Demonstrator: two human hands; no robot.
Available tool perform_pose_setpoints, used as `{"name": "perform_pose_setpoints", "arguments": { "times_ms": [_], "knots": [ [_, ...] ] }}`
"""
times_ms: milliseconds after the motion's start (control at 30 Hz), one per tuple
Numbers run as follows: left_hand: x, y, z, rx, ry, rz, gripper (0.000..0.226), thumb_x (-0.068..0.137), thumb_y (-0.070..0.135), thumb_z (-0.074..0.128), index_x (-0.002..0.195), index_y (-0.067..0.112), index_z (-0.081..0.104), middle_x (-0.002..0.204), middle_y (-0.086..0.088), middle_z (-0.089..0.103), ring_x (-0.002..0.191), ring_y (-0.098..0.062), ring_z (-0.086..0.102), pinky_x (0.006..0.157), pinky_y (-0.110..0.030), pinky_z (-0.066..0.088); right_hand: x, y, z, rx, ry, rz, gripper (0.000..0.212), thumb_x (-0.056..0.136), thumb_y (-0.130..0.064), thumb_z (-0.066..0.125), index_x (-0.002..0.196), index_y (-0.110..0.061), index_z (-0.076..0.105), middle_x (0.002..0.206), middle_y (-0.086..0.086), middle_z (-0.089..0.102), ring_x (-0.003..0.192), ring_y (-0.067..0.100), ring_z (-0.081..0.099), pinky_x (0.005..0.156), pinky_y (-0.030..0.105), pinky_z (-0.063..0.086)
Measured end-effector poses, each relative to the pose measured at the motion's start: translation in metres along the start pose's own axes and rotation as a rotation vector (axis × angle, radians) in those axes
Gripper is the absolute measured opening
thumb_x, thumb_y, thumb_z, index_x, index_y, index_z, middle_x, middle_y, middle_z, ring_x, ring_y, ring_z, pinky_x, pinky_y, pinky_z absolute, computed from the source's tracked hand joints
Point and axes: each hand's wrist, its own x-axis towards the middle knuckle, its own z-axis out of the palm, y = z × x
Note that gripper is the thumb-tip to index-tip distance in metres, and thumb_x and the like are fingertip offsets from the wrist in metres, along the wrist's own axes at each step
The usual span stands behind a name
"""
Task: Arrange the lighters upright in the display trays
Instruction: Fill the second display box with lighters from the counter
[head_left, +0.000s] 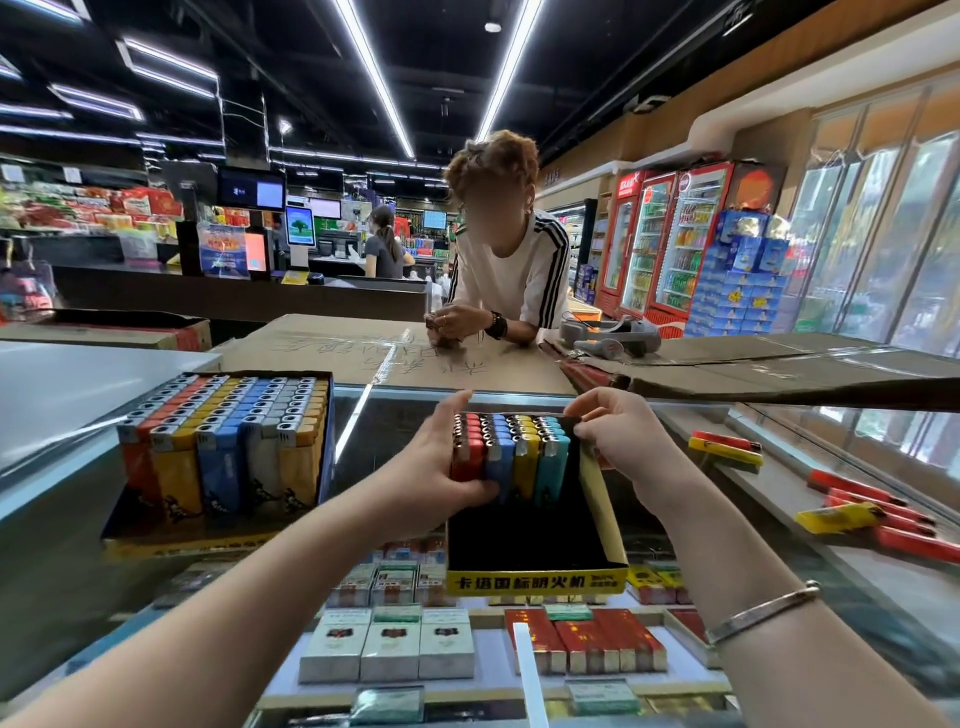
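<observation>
A black and yellow display tray sits on the glass counter in front of me. Upright lighters in red, blue, yellow and turquoise fill its far end; the near part is bare black. My left hand wraps the left side of that block, thumb across the lower fronts. My right hand pinches the tray's far right corner beside the turquoise lighters. A second tray at the left is packed with upright lighters.
Loose red and yellow lighters lie on the counter at the right, more of them nearer the edge. Flat cardboard covers the counter behind the trays, where a person leans. Cigarette packs show under the glass.
</observation>
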Motion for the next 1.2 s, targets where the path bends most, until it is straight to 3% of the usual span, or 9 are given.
{"name": "perform_pose_setpoints", "arguments": {
  "times_ms": [67,233,333,467,700,967,1033,1100,1200],
  "knots": [
    [0.001,-0.004,0.006,-0.063,0.007,-0.022,0.101,0.073,0.023,0.075,0.139,0.051,0.004,0.145,-0.005,0.029,0.126,-0.024,0.041,0.105,-0.048,0.037,0.000,0.002,0.000,-0.043,0.025,-0.023,0.021,0.089,-0.002,0.050,0.089,-0.020,0.060,0.091,0.005,0.061,0.083,0.015,0.056,0.057,0.023,0.041],
    [0.004,-0.004,0.014,-0.151,0.039,-0.070,0.118,0.057,0.037,0.073,0.145,0.040,-0.006,0.148,-0.005,0.026,0.128,-0.023,0.039,0.107,-0.046,0.036,0.001,0.003,-0.002,-0.117,0.171,-0.105,0.009,0.094,-0.017,0.052,0.089,-0.019,0.059,0.080,0.001,0.059,0.072,0.012,0.057,0.058,0.024,0.044],
    [0.005,-0.003,0.019,-0.192,0.020,-0.075,0.115,0.065,0.024,0.072,0.146,0.033,-0.009,0.150,-0.004,0.023,0.129,-0.020,0.037,0.108,-0.042,0.034,0.000,0.004,-0.014,-0.228,0.273,-0.120,0.007,0.094,-0.017,0.051,0.093,-0.016,0.057,0.086,0.004,0.060,0.078,0.017,0.059,0.070,0.033,0.054],
    [0.006,-0.003,0.025,-0.219,-0.040,-0.104,0.110,0.075,0.004,0.064,0.144,0.037,-0.016,0.153,-0.004,0.011,0.133,-0.026,0.031,0.108,-0.046,0.035,-0.011,0.026,-0.049,-0.658,0.398,0.016,0.015,0.091,-0.010,0.050,0.104,-0.011,0.058,0.092,0.007,0.057,0.081,0.019,0.053,0.066,0.032,0.044],
    [0.006,0.001,0.032,-0.242,-0.031,-0.129,0.107,0.078,-0.004,0.056,0.143,0.039,-0.016,0.151,-0.006,0.014,0.129,-0.030,0.036,0.106,-0.046,0.037,-0.054,0.072,-0.093,-1.180,0.306,0.438,0.019,0.092,-0.012,0.052,0.111,-0.015,0.052,0.091,0.006,0.056,0.082,0.021,0.056,0.066,0.031,0.048],
    [0.001,0.005,0.033,-0.155,0.022,-0.119,0.101,0.079,-0.004,0.053,0.145,0.033,-0.014,0.155,-0.002,0.007,0.134,-0.024,0.027,0.110,-0.042,0.031,-0.052,0.074,-0.086,-1.264,0.297,0.300,0.010,0.089,-0.007,0.052,0.094,-0.016,0.053,0.081,0.002,0.053,0.070,0.016,0.050,0.055,0.027,0.037],
    [0.001,0.005,0.032,-0.140,0.025,-0.111,0.100,0.079,-0.004,0.052,0.146,0.032,-0.013,0.155,-0.001,0.006,0.134,-0.023,0.025,0.111,-0.040,0.029,-0.049,0.077,-0.083,-1.314,0.301,0.274,0.011,0.090,-0.008,0.051,0.091,-0.019,0.053,0.077,0.000,0.051,0.071,0.016,0.048,0.070,0.032,0.045],
    [0.001,0.006,0.032,-0.136,0.023,-0.114,0.099,0.080,-0.004,0.052,0.146,0.032,-0.013,0.155,0.001,0.005,0.134,-0.022,0.024,0.111,-0.037,0.029,-0.045,0.080,-0.085,-1.355,0.326,0.253,0.013,0.091,-0.010,0.049,0.093,-0.022,0.054,0.075,-0.002,0.049,0.075,0.019,0.045,0.095,0.040,0.040],
    [0.001,0.007,0.032,-0.133,0.017,-0.120,0.099,0.080,-0.004,0.053,0.146,0.032,-0.012,0.155,0.003,0.004,0.133,-0.022,0.025,0.110,-0.036,0.030,-0.044,0.089,-0.100,-1.366,0.458,0.235,0.031,0.089,-0.013,0.049,0.117,-0.023,0.056,0.103,0.005,0.056,0.101,0.025,0.052,0.097,0.041,0.037]
  ]
}}
